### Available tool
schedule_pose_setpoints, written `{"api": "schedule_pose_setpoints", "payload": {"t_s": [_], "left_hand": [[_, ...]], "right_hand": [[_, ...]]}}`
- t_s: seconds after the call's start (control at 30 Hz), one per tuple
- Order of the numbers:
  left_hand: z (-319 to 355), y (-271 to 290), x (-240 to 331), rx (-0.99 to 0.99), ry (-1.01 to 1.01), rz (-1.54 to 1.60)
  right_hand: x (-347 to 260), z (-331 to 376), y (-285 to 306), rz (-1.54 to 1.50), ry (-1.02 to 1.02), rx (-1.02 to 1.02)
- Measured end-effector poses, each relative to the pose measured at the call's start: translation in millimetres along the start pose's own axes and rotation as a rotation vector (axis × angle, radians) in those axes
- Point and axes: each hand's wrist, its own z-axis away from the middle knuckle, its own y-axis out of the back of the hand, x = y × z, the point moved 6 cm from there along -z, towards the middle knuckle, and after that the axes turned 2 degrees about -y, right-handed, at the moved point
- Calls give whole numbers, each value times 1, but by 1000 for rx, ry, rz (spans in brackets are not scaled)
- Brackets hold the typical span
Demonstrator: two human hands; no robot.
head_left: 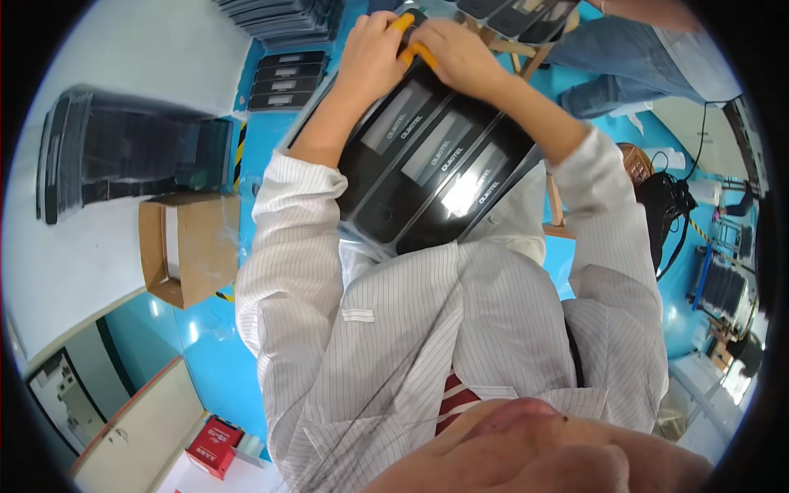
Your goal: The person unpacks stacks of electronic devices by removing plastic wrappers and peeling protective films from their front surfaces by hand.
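From the head view, a blue floor [205, 345] is showing beneath the person, with a white table [99, 246] and an open cardboard box [185, 246] lying to the left. A glossy black tray [427, 164] with long moulded compartments is resting against the person's striped smock. The left hand [371, 51] and right hand [456, 53] are gripping its far end, fingers curled, orange fingertip covers [415, 53] pressing on it.
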Motion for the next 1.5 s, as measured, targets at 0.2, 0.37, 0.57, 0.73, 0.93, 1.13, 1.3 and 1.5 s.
{"api": "schedule_pose_setpoints", "payload": {"t_s": [0.2, 0.37, 0.57, 0.73, 0.93, 1.13, 1.3, 1.5], "left_hand": [[15, 24, 51, 27, -213, 207], [35, 10, 37, -401, 374, 673], [3, -19, 9, -186, 164, 102], [-3, -19, 17, -86, 148, 194], [-8, -9, 31, -13, 107, 383], [-9, -15, 27, -45, 249, 395], [-13, -12, 35, -44, 138, 390], [-9, -18, 53, -131, -107, 297]], "right_hand": [[17, 42, 24, 127, -186, 20], [21, 35, 25, 158, -140, -43], [23, 26, 22, 214, -223, -115], [15, 26, 30, 214, -136, 19], [19, 27, 22, 179, -147, -133], [25, 20, 21, 211, -47, -134], [18, 16, 24, 267, 31, -138], [7, 54, 57, -114, -251, 11]]}}
